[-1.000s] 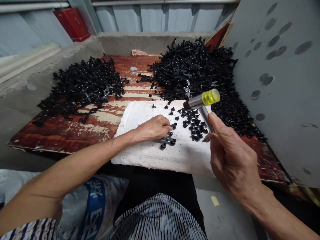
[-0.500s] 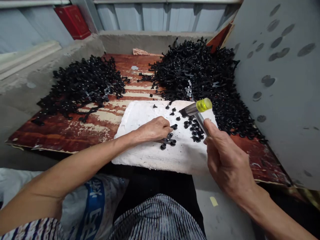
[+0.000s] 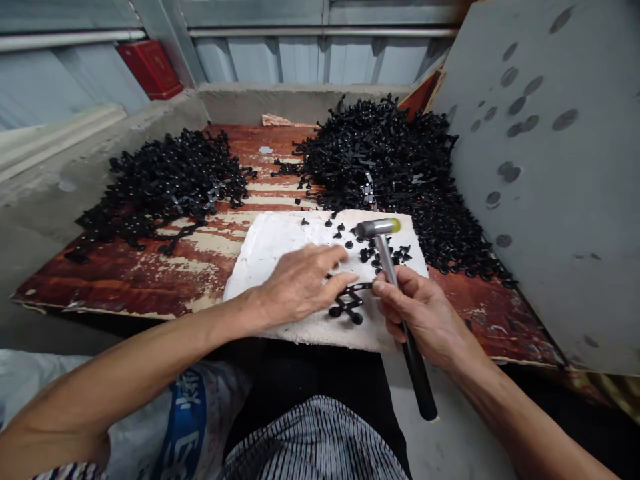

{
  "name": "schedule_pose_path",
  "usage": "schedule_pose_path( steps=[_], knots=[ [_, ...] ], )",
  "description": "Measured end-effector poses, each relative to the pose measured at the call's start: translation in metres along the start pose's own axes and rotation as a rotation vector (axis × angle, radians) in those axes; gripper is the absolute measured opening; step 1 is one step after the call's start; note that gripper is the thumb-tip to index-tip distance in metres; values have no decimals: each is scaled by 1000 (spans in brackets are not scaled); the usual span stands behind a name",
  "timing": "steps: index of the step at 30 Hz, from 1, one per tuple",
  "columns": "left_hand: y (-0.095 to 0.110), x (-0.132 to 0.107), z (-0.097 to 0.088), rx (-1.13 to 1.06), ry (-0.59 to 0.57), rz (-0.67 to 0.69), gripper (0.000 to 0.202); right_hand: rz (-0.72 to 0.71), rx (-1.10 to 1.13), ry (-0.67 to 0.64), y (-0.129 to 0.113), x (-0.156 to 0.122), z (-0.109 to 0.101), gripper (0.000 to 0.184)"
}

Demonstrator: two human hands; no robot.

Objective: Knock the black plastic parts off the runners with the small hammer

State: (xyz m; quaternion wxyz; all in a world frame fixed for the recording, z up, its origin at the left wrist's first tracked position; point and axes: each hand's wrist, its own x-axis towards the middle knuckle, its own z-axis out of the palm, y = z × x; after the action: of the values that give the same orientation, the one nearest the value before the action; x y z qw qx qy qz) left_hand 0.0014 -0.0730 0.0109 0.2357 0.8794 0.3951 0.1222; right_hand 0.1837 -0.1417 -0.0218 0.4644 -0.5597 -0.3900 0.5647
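One black jointed linkage (image 3: 354, 304) is over the white pad (image 3: 273, 237), between both grips. Its top bar runs sideways from near the left grip (image 3: 297, 283), whose thumb and fingers stand apart, to the fingertips of the right grip (image 3: 423, 307), which is clamped on the two-faced mallet (image 3: 385, 257).

A: Passage?
B: Bare red board (image 3: 280, 137) between left heap (image 3: 175, 173) and right heap (image 3: 380, 147); also far-left part of white pad (image 3: 273, 240)
A: Obstructions?
B: Hammer (image 3: 385, 255) slanting over pad's right side; loose studs (image 3: 367, 255) by its head; grey panel (image 3: 545, 173) beyond right heap
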Motion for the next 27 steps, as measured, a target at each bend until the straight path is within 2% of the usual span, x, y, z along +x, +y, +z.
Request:
schedule_pose_path(
  steps=[2,3,5,8,10,13,16,20,23,27],
  knots=[
    [-4,-5,-1,9,127,-125,27,-46,96,125,4,-3,0,38],
    [-5,-7,-1,-22,110,-167,28,-69,127,172,6,-4,1,38],
    [-5,-8,1,-142,-3,-182,32,-92,149,199,8,-6,5,38],
    [0,-3,10,-365,-86,-153,33,-82,105,124,10,-10,13,36],
    [3,5,14,-503,-115,-204,29,-66,48,79,11,-12,15,36],
    [-2,19,13,-630,-169,-302,21,-66,-12,99,14,-16,10,39],
    [-15,37,8,-595,-144,-300,18,-90,4,137,22,-19,-2,36],
    [-31,56,5,-462,-171,-186,20,-47,87,136,32,-18,-11,34],
    [-34,63,7,-393,-193,-118,23,-21,115,125,34,-16,-13,34],
    [-32,66,9,-304,-186,-102,23,-2,143,98,33,-15,-14,35]
  ],
)
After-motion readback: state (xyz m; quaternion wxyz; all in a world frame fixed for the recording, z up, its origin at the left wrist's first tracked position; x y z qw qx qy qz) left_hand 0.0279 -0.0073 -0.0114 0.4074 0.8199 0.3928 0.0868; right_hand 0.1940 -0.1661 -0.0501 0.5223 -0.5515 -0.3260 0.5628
